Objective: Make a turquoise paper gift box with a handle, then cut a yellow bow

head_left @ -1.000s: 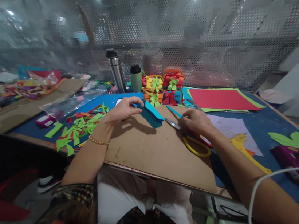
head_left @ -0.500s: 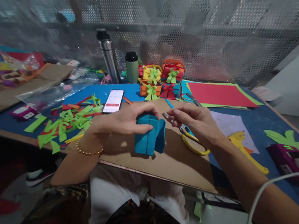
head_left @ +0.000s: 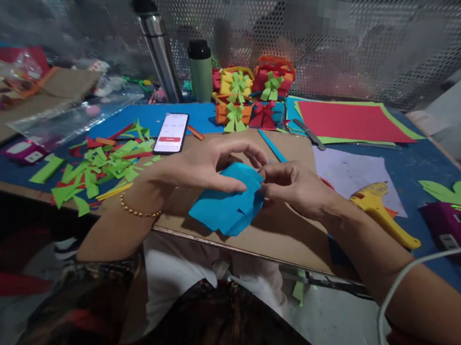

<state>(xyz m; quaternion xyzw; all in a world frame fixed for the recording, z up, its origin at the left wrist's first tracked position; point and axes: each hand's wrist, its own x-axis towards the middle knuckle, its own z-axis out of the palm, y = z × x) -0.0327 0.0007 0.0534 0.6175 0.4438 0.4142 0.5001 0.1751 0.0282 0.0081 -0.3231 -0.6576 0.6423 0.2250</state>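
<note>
A blue piece of folded paper [head_left: 226, 203] is tilted between my hands above the cardboard [head_left: 289, 242]. Slits and notches show along its near edge. My left hand [head_left: 209, 167] grips it from the left, thumb on top and fingers curved over the far side. At its upper right edge, my right hand [head_left: 296, 188] pinches the paper between thumb and fingers. A curved red edge [head_left: 326, 182] peeks out behind the right hand, its object mostly hidden. Just beyond my hands lies a blue paper strip [head_left: 272, 146].
Green and red paper pieces [head_left: 99, 166] lie left, near a phone [head_left: 171, 133]. Small paper baskets with bows [head_left: 234, 117] stand behind, beside two flasks [head_left: 201, 69]. To the right are coloured sheets [head_left: 348, 120], a utility knife [head_left: 308, 133], a yellow glue gun [head_left: 378, 212] and a white cable [head_left: 386, 306].
The blue paper has gone from upright and box-like to tilted, its cut edge facing me. My right hand has moved from the yellow-handled scissors onto the paper. The scissors' yellow handles no longer show.
</note>
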